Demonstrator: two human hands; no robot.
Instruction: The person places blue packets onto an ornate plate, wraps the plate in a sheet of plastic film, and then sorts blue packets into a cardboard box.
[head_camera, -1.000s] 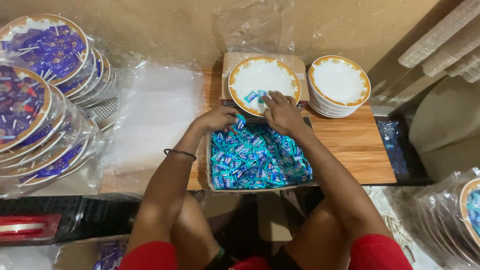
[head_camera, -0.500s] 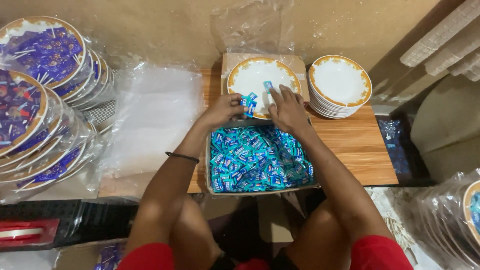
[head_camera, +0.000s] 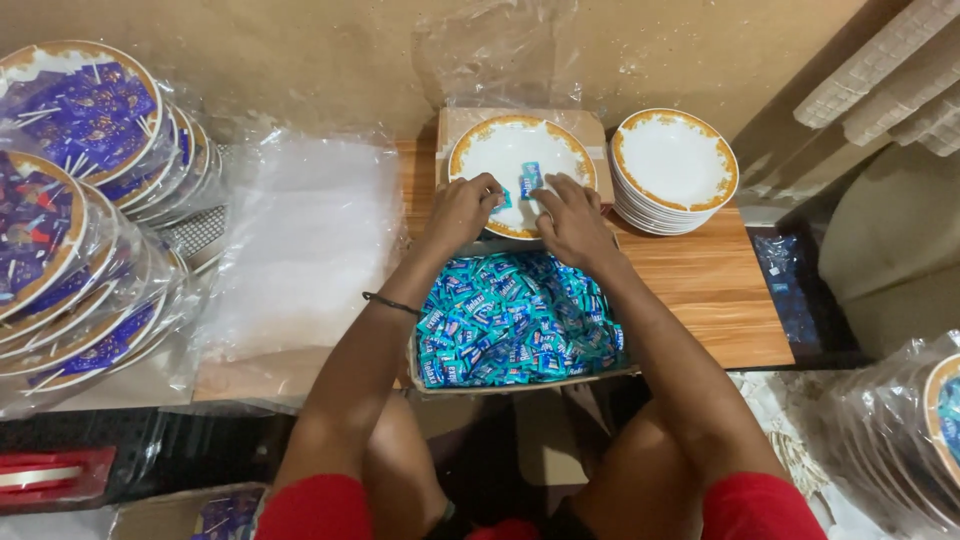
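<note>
A: How many plates is the person working with?

B: One white plate with a gold rim (head_camera: 520, 150) is lying at the far edge of the wooden table (head_camera: 700, 290). Just beside it, toward the right edge, a stack of the same plates (head_camera: 675, 165) is standing; the number in the stack cannot be counted.

A: And the hands?

B: The left hand (head_camera: 458, 212) is pinching one small blue packet (head_camera: 500, 198) with curled fingers over the plate's near rim. The right hand (head_camera: 572, 222) is resting its fingers on the plate, touching two or three packets (head_camera: 528, 178); the exact count is not clear.

A: Where are the other packets lying?

B: A cardboard box (head_camera: 515, 320) at the near edge is holding very many of them, too many to count.

A: What is around the table?

B: Clear plastic sheets (head_camera: 300, 240) are covering the left side. Wrapped plates (head_camera: 70, 200), filled with purple items, are leaning in rows at the left, and more are showing at the right (head_camera: 920, 420). A beige wall (head_camera: 330, 60) is standing behind.
</note>
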